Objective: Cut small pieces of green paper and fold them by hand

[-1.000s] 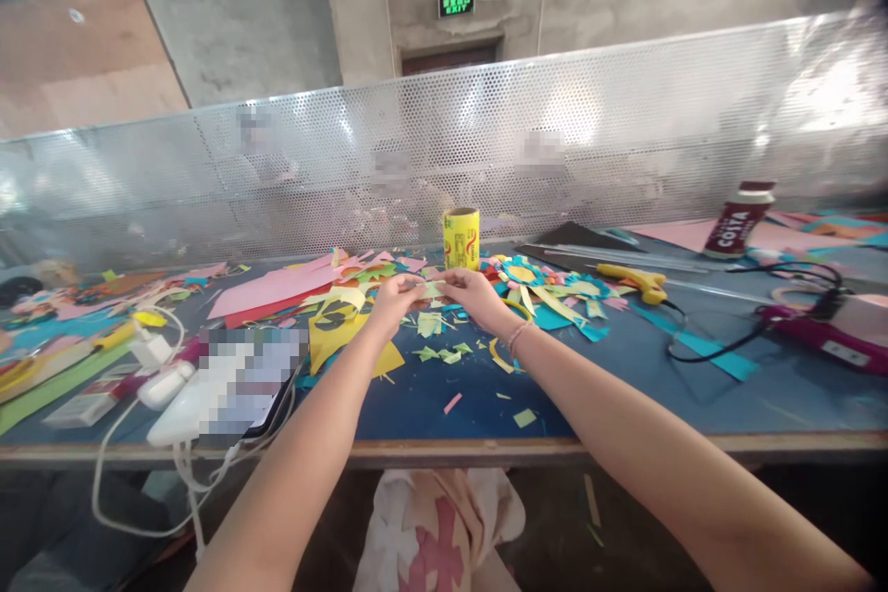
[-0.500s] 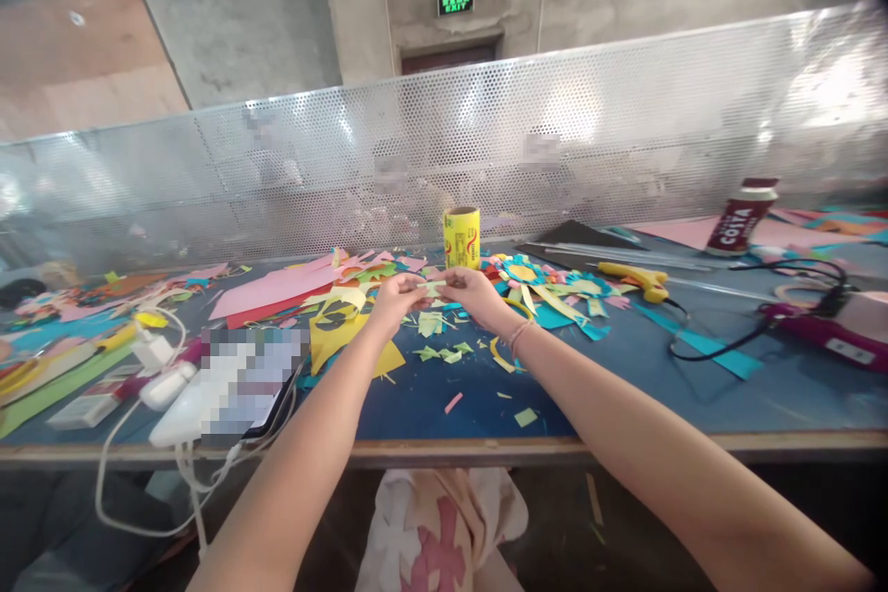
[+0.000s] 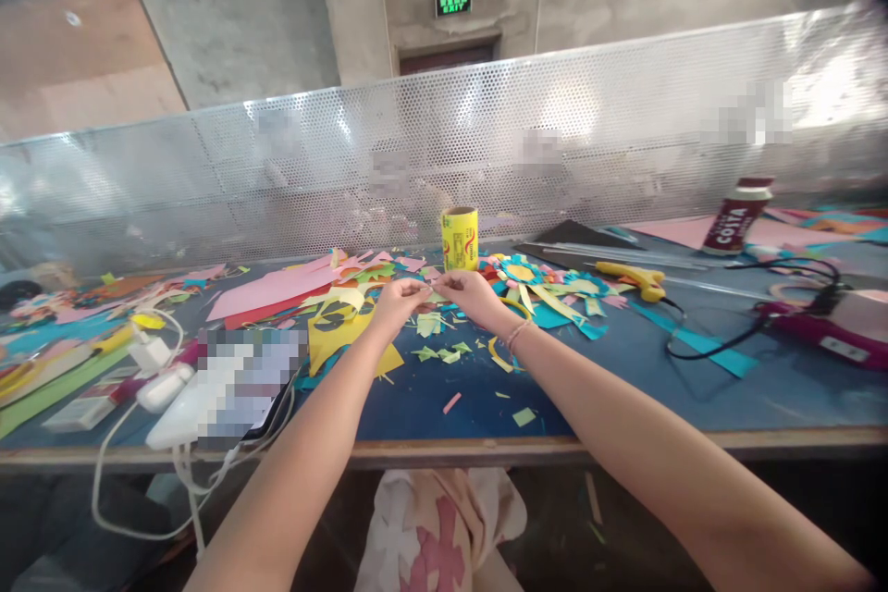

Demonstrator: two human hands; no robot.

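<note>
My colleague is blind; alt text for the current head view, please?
Left hand and right hand hold a small pale-green paper piece above a blue table strewn with paper scraps. A yellow tube stands behind, a glue gun lies rightward.

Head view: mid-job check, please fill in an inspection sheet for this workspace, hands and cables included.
Surface: blue table, scattered with paper scraps.
Job's things: small green paper between the hands, mostly hidden; green pieces lie nearer the front edge.
Clutter: yellow tube upright beyond the hands; glue gun and dark red bottle on the right.
Hands: left hand and right hand both pinch the small green paper.
Cables: white cable hangs over the edge; black cable loops near the glue gun.
Surroundings: perforated screen; lit exit sign.
</note>
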